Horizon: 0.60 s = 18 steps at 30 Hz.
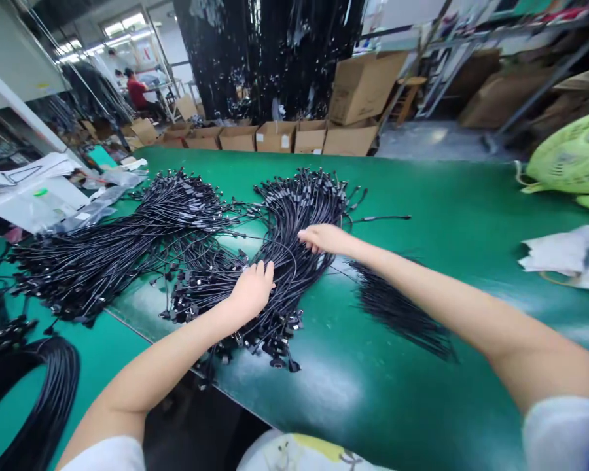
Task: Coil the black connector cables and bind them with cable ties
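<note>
A large bunch of black cables (294,222) with plugs at both ends lies on the green table in front of me. My left hand (252,291) is on its near part, fingers bent down over the cables and their tips hidden. One cable loops up beside its thumb. Higher on the same bunch, my right hand (321,239) is closed in a pinch; what sits between its fingers is too small to make out. A pile of thin black strands (402,307) lies below my right forearm. Another cable bunch (112,242) spreads to the left.
Coiled black cable (53,392) lies at the lower left. Papers and plastic bags (44,190) sit at the left edge. A green fan (569,157) and white crumpled bag (564,252) are on the right. Cardboard boxes (275,137) line the far side; a person (137,91) sits beyond.
</note>
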Tool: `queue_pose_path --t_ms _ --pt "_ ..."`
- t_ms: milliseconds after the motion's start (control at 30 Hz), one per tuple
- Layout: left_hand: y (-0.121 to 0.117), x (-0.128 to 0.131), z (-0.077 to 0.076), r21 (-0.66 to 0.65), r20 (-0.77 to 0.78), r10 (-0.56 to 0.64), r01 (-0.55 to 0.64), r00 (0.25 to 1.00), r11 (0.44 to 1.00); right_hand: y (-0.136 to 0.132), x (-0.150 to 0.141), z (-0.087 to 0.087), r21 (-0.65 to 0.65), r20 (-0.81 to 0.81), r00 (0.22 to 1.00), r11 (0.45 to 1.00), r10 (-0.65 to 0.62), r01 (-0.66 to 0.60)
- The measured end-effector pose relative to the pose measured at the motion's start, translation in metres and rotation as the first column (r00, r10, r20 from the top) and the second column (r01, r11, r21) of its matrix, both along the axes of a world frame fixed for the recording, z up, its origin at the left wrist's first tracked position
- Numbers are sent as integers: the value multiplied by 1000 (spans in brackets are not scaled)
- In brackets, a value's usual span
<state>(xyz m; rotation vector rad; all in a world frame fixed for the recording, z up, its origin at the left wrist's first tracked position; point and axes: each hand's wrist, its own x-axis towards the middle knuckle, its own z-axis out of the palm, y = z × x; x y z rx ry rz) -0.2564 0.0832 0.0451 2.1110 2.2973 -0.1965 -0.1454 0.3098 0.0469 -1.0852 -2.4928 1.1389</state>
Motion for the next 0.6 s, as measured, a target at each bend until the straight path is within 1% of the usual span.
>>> queue_pose_path --t_ms 67,100,167,200,267,300,333,367,400,433,467,500,533,567,600 --pt "-8 18 -4 29 -3 -76 76 997 997 -37 12 -4 -22 -63 994 996 86 -87" --pt "-11 25 -5 42 7 -102 101 995 994 -53 15 -2 -27 -108 988 993 112 -115" --pt "-17 34 -2 70 59 -99 94 993 993 -76 17 10 -50 -211 967 986 142 -156" --pt "-20 36 2 96 101 -78 68 992 993 -85 18 20 -72 -264 953 982 151 -176" --pt "-28 40 19 184 215 -50 10 975 983 -103 23 47 -117 -354 920 969 165 -219" --pt "-33 43 30 239 289 -66 -5 955 971 -114 29 63 -142 -405 899 959 169 -244" --pt "-38 48 42 297 371 -108 -7 922 955 -127 36 81 -180 -469 867 943 167 -279" --pt "-43 54 56 355 458 -169 -6 873 935 -140 45 100 -227 -545 823 917 159 -327" --pt "-50 62 69 402 544 -229 -12 807 915 -155 57 120 -274 -621 770 880 147 -388" --pt "-58 72 82 431 629 -277 -29 727 902 -170 69 141 -314 -695 709 834 123 -453" --pt "-68 82 94 433 709 -305 -51 636 900 -184 84 161 -333 -753 651 795 100 -507" --pt "-79 93 104 409 785 -314 -64 534 910 -197 99 180 -328 -792 606 780 81 -533" --pt "-91 104 111 369 851 -313 -54 422 928 -208 114 195 -305 -822 567 797 57 -522" --pt "-104 113 116 323 905 -305 -15 297 946 -218 129 207 -276 -841 539 831 34 -483" --pt "-115 121 119 287 944 -289 36 162 957 -225 142 213 -251 -850 527 866 17 -432"
